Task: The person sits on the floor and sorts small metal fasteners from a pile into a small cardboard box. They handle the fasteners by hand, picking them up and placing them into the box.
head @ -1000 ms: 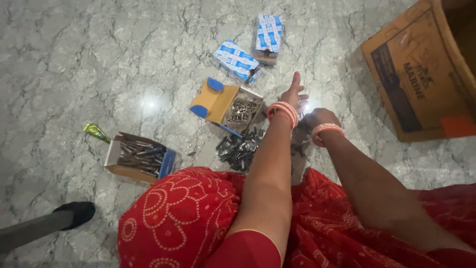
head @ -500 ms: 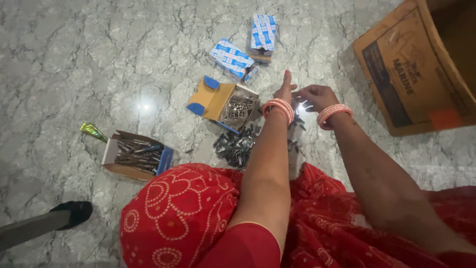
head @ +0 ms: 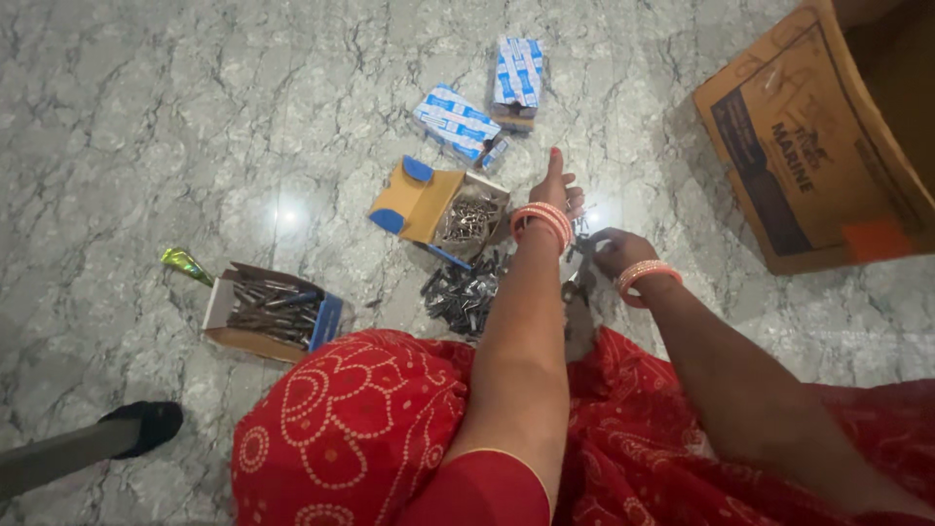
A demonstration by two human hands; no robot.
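Sorting looks part done: 1 open box (head: 469, 216) holds screws, a loose pile (head: 466, 290) remains at 7 o'clock. Left hand (head: 556, 190) and right hand (head: 612, 251) meet; fingers' grip cannot be told.

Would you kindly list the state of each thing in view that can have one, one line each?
Yellow-flapped box: open, small metal parts inside.
Brown-flapped box: open, filled with long dark metal pieces.
Two blue-and-white boxes: lying on the floor; open or closed unclear.
Large cardboard carton: on its side, open.
Pile of dark metal parts: loose on the floor.
Left hand: fingers extended by the yellow-flapped box.
Right hand: closed, apparently on small metal parts.
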